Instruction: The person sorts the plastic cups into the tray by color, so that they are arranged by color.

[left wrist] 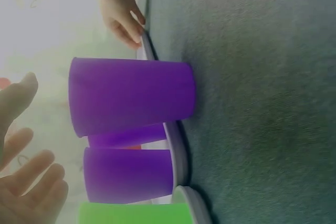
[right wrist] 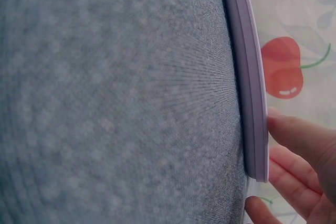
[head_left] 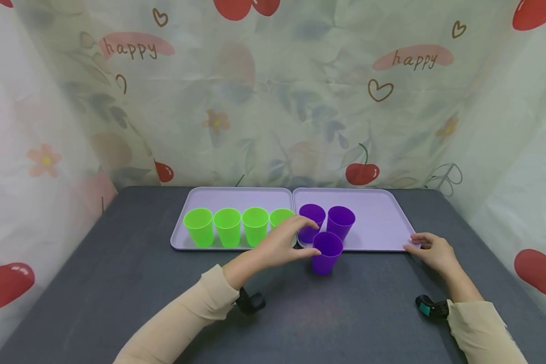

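My left hand point(head_left: 279, 242) reaches across, thumb and fingers spread, beside a purple cup point(head_left: 326, 255) standing upright in front of the trays. In the left wrist view that cup point(left wrist: 131, 95) is apart from the fingertips. Two more purple cups point(head_left: 343, 222) stand in the right lilac tray point(head_left: 373, 222), one partly hidden by the left hand. Several green cups point(head_left: 227, 230) form a row in the left lilac tray point(head_left: 236, 196); the hand partly covers the rightmost. My right hand point(head_left: 439, 255) pinches the right tray's near right corner, thumb on the rim point(right wrist: 257, 129).
A dark grey cloth point(head_left: 336, 313) covers the table under the trays, which lie side by side near the far edge. Behind them hangs a printed curtain point(head_left: 273, 136), with more curtain at both sides. A dark band point(head_left: 432, 307) sits at the right wrist.
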`<state>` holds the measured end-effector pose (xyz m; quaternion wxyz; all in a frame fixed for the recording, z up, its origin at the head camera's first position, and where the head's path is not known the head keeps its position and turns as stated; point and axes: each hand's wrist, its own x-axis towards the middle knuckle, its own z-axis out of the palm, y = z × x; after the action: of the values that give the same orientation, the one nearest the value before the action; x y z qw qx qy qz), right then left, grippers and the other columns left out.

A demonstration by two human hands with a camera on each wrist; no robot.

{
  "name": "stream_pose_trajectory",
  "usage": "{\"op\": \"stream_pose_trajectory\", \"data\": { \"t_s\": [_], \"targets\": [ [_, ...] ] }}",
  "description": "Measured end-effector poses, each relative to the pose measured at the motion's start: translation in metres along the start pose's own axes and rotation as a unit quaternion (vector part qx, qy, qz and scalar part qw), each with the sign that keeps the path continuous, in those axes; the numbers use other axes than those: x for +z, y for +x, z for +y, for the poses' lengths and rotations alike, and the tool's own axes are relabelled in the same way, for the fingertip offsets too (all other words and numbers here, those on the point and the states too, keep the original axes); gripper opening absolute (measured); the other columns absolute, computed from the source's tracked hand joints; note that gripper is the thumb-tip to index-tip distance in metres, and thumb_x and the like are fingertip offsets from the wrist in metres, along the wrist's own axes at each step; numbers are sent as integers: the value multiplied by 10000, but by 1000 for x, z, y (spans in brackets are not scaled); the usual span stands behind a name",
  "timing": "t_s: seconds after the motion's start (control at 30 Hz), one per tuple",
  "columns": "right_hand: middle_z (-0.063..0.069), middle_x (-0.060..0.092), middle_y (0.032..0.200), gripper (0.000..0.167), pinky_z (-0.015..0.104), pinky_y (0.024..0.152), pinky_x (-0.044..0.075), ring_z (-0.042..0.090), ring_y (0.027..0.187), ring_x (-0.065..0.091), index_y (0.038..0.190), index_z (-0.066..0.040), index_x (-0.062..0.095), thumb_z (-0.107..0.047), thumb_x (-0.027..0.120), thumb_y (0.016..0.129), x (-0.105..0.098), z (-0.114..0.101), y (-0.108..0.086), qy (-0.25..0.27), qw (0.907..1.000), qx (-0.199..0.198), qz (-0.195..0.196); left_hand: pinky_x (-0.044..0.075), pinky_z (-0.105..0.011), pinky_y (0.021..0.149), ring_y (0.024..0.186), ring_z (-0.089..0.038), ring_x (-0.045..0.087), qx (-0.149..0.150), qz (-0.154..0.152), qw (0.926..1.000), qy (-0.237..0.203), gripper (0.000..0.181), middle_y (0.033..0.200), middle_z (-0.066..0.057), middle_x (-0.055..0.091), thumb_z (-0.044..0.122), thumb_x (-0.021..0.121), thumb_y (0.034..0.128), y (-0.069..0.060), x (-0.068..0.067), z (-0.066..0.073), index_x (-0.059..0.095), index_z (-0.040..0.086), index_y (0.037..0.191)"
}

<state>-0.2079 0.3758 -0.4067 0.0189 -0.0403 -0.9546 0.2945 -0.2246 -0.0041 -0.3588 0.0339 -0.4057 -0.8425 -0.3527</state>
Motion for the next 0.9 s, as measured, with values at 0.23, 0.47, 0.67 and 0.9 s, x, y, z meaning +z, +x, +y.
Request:
{"op": "stream_pose_trajectory", "data": {
  "t_s": [0.23, 0.47, 0.67, 0.9],
  "targets": [
    [320, 583, 1160, 505, 447, 779, 502, 465, 1062, 556, 1168, 105, 543, -304, 625, 884, 0, 1, 2, -32, 10000, -31, 26, 441, -348, 999, 1160, -252, 540, 69, 65, 10000, 5, 551, 1225, -106, 594, 287, 742, 789, -8, 8, -1, 542, 44, 1242],
    [316, 590, 1150, 504, 435, 770, 495, 465, 1053, 558, 1157, 99, 551, -314, 628, 878, 0, 2, 1, -61, 9999, -43, 101, 435, -295, 1015, 1190, -181, 512, -45, -16, 10000, -1, 572, 1258, -62, 569, 293, 735, 798, -7, 21, 2, 518, 71, 1280],
    [319, 585, 1156, 499, 468, 789, 496, 464, 1055, 559, 1160, 99, 549, -309, 624, 883, 1, 2, 1, -34, 10000, -18, 70, 430, -286, 1026, 1201, -159, 500, -341, -80, 9993, -96, 580, 1273, -52, 547, 305, 729, 803, -3, 29, 6, 503, 100, 1296],
    [327, 577, 1156, 511, 478, 795, 498, 474, 1059, 551, 1158, 107, 545, -316, 625, 882, 1, 3, 1, 8, 10000, 8, 43, 433, -275, 1016, 1198, -155, 509, -500, 69, 9987, -21, 575, 1281, -45, 540, 316, 724, 805, 2, 35, 8, 503, 121, 1299]
  ]
}}
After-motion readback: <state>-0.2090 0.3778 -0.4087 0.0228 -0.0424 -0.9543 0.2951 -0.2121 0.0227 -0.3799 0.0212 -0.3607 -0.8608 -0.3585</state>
